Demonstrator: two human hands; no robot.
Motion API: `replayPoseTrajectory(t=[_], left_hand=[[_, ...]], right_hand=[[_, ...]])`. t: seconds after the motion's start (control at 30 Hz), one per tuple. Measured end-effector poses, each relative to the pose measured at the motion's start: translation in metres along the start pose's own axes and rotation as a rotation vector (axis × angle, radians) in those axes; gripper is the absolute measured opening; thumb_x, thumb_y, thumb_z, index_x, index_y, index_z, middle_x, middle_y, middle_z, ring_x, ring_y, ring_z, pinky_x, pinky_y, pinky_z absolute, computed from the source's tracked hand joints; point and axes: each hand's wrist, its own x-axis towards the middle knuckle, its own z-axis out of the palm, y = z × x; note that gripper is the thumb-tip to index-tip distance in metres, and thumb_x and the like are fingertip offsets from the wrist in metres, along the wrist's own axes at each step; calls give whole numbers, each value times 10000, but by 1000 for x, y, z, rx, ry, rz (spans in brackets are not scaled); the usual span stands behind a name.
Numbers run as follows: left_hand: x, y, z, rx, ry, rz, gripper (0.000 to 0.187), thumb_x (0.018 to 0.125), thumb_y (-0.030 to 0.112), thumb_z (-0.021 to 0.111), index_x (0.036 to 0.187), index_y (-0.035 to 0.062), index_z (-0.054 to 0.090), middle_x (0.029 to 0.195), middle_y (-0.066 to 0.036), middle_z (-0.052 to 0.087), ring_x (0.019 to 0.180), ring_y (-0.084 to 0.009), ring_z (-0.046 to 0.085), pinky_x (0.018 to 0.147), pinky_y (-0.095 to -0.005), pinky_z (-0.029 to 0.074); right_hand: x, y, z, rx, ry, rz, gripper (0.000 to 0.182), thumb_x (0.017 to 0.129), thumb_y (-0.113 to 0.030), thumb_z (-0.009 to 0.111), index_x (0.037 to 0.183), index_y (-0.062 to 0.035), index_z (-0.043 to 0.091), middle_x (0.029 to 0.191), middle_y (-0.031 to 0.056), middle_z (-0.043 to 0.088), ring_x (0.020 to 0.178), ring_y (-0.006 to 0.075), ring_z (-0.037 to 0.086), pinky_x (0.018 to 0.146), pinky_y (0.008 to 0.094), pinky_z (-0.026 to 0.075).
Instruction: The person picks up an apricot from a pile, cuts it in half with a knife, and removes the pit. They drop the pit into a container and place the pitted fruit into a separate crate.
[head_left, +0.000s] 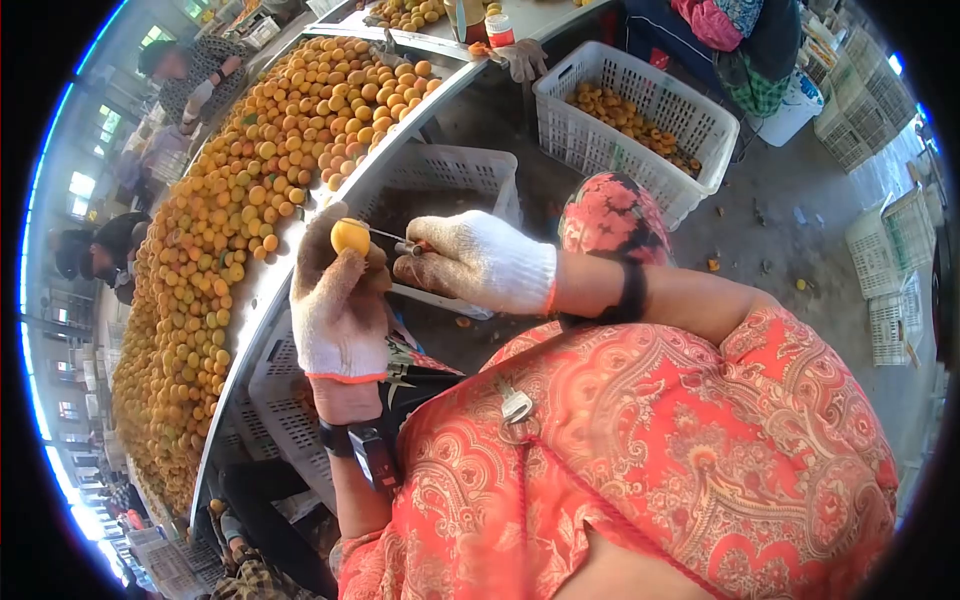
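A yellow fruit [350, 236] is held near the edge of a table [262, 290], pinched between the thumb and fingers of the gloved left hand [338, 300]. A thin metal tool [404, 245] is gripped in the gloved right hand [475, 262], its fingers curled tight around the handle, and the tool's narrow end is pointed at the fruit; whether the skin is pierced cannot be told. The table is mostly covered by a broad heap of orange fruit [230, 200]. Behind the hands, a white crate [488, 172] is partly hidden, and farther off, split fruit [630, 125] is held in a large white basket [572, 112]
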Motion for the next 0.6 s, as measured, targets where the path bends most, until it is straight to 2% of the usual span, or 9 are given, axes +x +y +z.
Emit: replayPoseTrajectory(t=[0.13,0.4,0.47,0.5,0.57,0.6], left_hand=[[-9,-1,10,-19,38,39,482,780,-30,694,1244,-19,567,1003,-81,618,821,-188,634,687,-265,512],[-16,-1,35,16,77,101,385,809,-57,663,1182,-1,586,1002,-120,645,816,-220,665,696,-318,570],[-17,-3,36,36,97,87,352,825,-55,653,1165,4,582,989,-122,644,768,-222,666,663,-314,573],[-17,-3,36,37,96,87,352,825,-55,653,1165,4,582,989,-122,644,768,-222,666,663,-314,573],[-18,-4,37,98,109,94,319,836,-49,648,1142,6,579,977,-116,644,733,-215,663,623,-294,569],[-18,-4,38,99,108,94,319,836,-49,648,1142,6,579,977,-116,644,733,-215,663,623,-294,569]], right_hand=[[-8,-4,1,-18,-9,-48,390,957,-395,574,904,-9,595,820,235,649,836,422,649,694,450,497],[-18,-6,-2,-69,-1,-49,367,955,-371,559,907,-8,583,819,249,647,844,435,646,700,475,497],[-20,-7,-4,-40,-36,7,259,976,-278,578,975,-19,555,782,179,638,743,319,658,640,387,493],[-20,-7,-3,-39,-35,6,259,976,-278,578,975,-19,555,782,179,638,743,319,658,640,387,493],[-20,-4,0,-102,50,-39,334,951,-334,552,921,-3,581,825,249,653,856,443,640,720,490,500],[-19,1,4,-102,51,-40,334,951,-334,552,921,-3,581,825,249,653,856,443,640,720,490,500]])
